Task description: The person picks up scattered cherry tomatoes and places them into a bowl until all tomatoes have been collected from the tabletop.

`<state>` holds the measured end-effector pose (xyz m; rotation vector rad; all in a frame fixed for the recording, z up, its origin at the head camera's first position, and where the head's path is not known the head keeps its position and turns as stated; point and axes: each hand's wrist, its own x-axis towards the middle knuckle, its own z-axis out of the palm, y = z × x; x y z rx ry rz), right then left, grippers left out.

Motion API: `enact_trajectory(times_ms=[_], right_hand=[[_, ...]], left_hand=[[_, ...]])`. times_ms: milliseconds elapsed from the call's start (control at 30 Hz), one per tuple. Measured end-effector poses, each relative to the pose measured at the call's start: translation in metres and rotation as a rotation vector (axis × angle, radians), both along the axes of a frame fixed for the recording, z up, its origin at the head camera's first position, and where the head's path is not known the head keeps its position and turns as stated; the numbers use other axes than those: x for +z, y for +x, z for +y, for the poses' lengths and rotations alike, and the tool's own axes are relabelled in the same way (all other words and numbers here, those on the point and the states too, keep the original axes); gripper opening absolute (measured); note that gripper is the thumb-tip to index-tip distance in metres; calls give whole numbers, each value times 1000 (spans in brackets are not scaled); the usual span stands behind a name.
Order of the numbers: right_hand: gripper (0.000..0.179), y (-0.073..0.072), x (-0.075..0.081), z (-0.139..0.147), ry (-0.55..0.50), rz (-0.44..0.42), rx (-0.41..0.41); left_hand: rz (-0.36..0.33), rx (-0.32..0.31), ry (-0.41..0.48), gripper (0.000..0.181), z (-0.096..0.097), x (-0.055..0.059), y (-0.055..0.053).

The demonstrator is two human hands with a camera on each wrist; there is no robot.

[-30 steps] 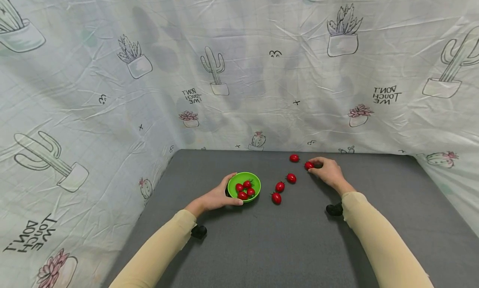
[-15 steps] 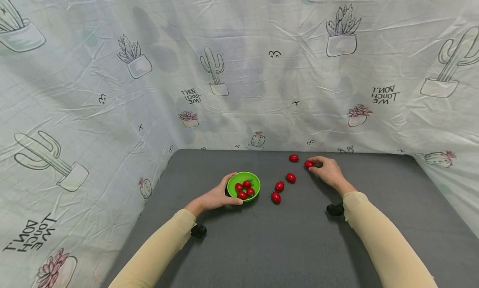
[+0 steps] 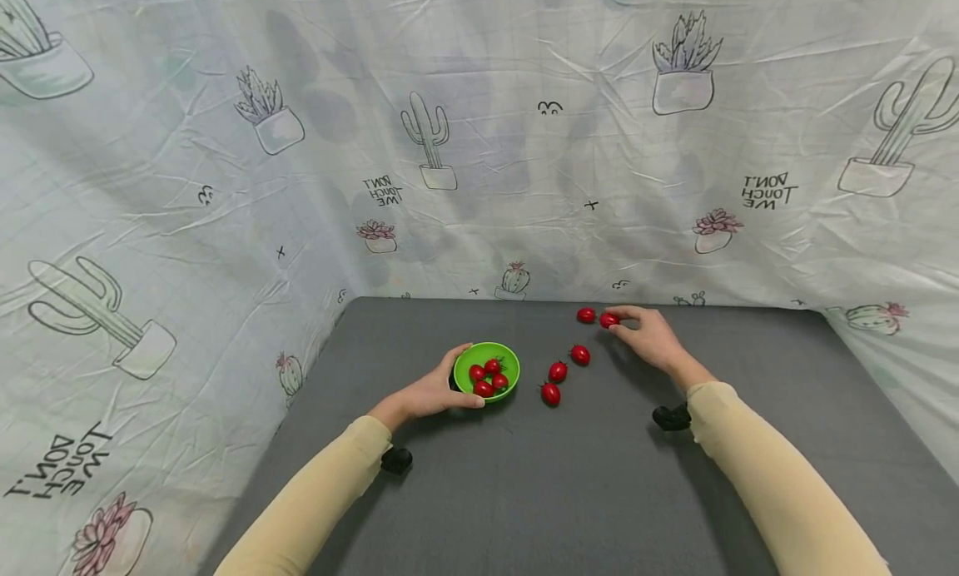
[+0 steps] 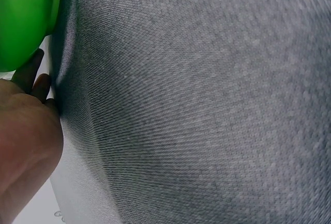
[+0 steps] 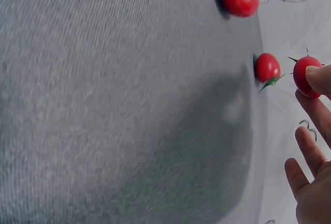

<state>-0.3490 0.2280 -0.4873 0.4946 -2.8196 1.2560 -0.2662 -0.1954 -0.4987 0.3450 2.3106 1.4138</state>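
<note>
My left hand (image 3: 430,395) grips a green bowl (image 3: 475,357) by its left side, thumb along the near rim. Several red cherry tomatoes (image 3: 484,389) lie inside it. In the left wrist view, part of the bowl's green outer wall (image 4: 23,17) shows above my fingers. My right hand (image 3: 650,336) pinches a cherry tomato (image 5: 300,76) between thumb and index finger, the other fingers spread apart. Just left of it, near the table's far edge, lies another tomato (image 3: 586,315). More loose tomatoes (image 3: 580,355) (image 3: 558,371) (image 3: 550,394) form a slanting row right of the bowl.
The dark grey table (image 3: 509,493) ends at the back against a whitish curtain (image 3: 479,143) printed with cactus drawings. The curtain also hangs along the left side. A dark device (image 3: 670,418) shows at the right wrist, and a similar one (image 3: 397,460) at the left.
My right hand has moved slightly left and away from me with the pinched tomato, closer to the far loose tomato. The left hand and bowl stay in place.
</note>
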Motion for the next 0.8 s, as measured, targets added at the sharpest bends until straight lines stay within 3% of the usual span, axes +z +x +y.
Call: enact_trajectory(times_ms=[800], right_hand=[[45,17,26,-62,-99,-50,227]], left_hand=[[5,-5,-16,102,-2,0,-1]])
